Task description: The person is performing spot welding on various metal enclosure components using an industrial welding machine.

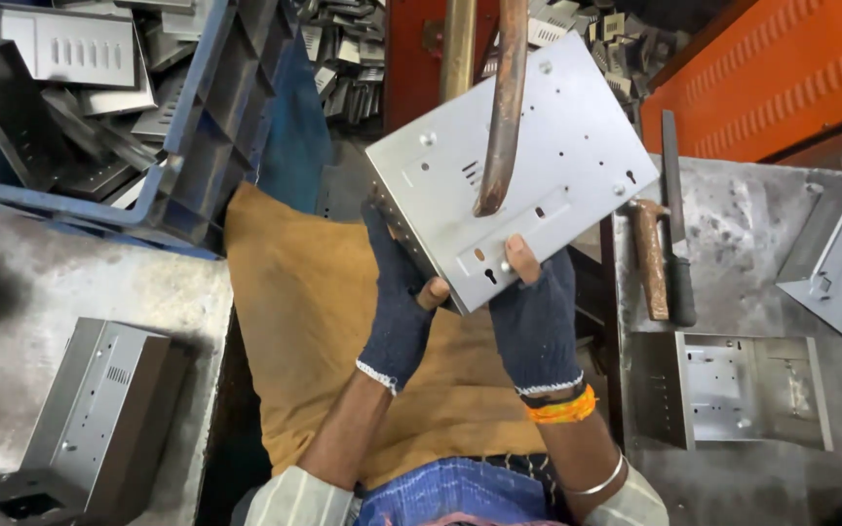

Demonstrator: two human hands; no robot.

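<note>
Steel bench [733, 244] right, blue crate [197, 127] left; gap between. Grey sheet-metal panel [514, 161] tilted over lap, rusty bar [501, 107] crossing its face. Left hand [397, 302] grips lower-left edge, right hand [536, 317] pinches bottom edge.

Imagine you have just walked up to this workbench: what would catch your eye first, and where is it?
First, the pale grey sheet-metal panel at the centre, held tilted by the left hand and right hand, both in dark fingerless gloves. A rusty curved bar comes down from above across its face. Next, the blue crate of metal parts at upper left and the orange machine casing at upper right.
</note>
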